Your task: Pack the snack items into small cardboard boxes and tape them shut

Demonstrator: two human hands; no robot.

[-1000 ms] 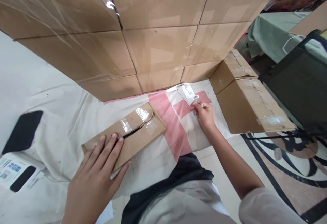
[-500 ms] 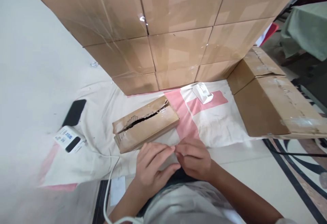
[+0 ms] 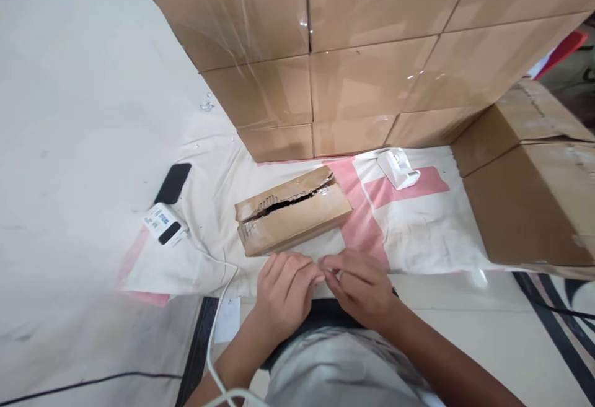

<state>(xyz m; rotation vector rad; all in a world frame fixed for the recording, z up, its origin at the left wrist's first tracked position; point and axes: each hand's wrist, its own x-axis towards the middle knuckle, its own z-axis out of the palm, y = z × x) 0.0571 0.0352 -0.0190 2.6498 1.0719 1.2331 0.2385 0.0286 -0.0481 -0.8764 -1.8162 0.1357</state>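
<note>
My left hand is closed, its fingers curled together at the front edge of the cloth. My right hand is also closed, with its fingertips meeting those of the left. Whatever lies between the fingertips is too small to make out. Just beyond my hands lies a long cardboard box with a torn slit along its top. A white tape dispenser rests on the pink and white cloth, farther back to the right.
Stacked taped cartons stand like a wall behind the cloth. A larger carton is at the right. At the left lie a black phone and a white device, whose cable runs past my left arm.
The view has shifted, so the scene sits farther right. My left thumb and fingers, which were apart, have drawn together, and both hands stay close at the fingertips.
</note>
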